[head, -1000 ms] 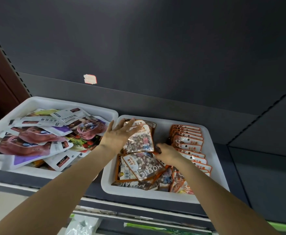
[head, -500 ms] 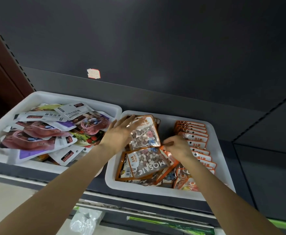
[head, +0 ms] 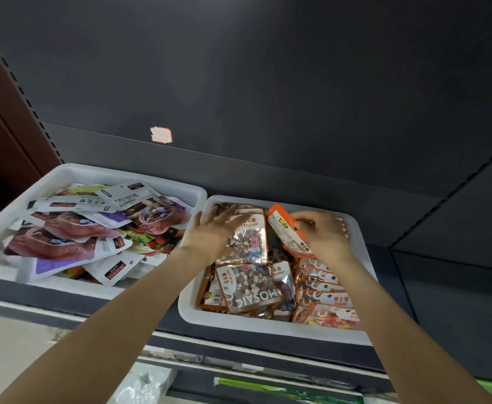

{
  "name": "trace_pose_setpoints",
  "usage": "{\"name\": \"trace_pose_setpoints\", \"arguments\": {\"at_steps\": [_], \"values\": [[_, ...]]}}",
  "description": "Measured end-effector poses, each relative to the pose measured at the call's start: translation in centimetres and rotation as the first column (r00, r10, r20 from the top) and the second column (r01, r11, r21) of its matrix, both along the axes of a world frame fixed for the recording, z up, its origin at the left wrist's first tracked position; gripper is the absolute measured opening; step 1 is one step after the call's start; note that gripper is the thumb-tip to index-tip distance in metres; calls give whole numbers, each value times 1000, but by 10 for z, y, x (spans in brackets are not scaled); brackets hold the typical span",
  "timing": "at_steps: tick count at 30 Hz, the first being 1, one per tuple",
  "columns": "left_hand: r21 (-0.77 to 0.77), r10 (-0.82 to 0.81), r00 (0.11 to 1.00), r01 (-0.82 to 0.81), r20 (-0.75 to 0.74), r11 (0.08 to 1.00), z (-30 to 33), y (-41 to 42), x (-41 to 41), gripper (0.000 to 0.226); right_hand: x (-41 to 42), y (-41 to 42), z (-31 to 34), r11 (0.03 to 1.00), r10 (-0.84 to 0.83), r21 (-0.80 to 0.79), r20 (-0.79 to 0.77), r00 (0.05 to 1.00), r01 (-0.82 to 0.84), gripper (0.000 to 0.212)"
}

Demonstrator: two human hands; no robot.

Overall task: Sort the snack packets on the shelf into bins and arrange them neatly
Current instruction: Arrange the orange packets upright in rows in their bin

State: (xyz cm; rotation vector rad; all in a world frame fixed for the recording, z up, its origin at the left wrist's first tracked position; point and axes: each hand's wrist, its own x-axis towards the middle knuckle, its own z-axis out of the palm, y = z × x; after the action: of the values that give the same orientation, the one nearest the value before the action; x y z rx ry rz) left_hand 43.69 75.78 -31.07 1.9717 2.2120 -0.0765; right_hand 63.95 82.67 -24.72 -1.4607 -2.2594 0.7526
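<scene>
Item, right hand (head: 322, 237): I am pinching an orange-edged foil packet with a white label panel (head: 290, 233) between thumb and curled fingers, holding it tilted above the back of the tray. Half a second ago this hand was lying low in the middle of the pile, fingers digging at this packet; I am now lifting it clear and carrying it rightward.

Item, directly beneath and nearer me than that hand: a neat overlapping row of matching orange-and-white packets (head: 325, 290). My judgement is that the lifted packet belongs at the far end of it.

Item, left hand (head: 214, 231): I am keeping flat, spread fingers pressing a clear-windowed pebble-candy pouch (head: 246, 242), as before, steadying that stack. Nearer me than it, a second such pouch printed MOSAIC (head: 250, 288) is lying askew.

Item, around both hands: a white plastic tray (head: 268, 326) on the dark shelf.

Item, left of my left hand: a second white tray (head: 122, 173), with white, purple and pink pouches (head: 72, 237) heaped loosely, not yet arranged.
</scene>
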Motion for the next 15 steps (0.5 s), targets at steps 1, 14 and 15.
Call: {"name": "trace_pose_setpoints", "arguments": {"at_steps": [1,14,15], "values": [[-16,9,1000,-9,-27,1000,-1,0,-2,88,4,0,3,1000,-1,21,15,1000,0,28],[193,-118,961,70,249,979,-3,-15,37,67,25,-14,-3,994,-112,-31,-104,988,109,36],[204,-131,942,68,309,977,-2,-15,43,64,32,-14,-3,991,-134,-48,-131,982,128,34]]}}
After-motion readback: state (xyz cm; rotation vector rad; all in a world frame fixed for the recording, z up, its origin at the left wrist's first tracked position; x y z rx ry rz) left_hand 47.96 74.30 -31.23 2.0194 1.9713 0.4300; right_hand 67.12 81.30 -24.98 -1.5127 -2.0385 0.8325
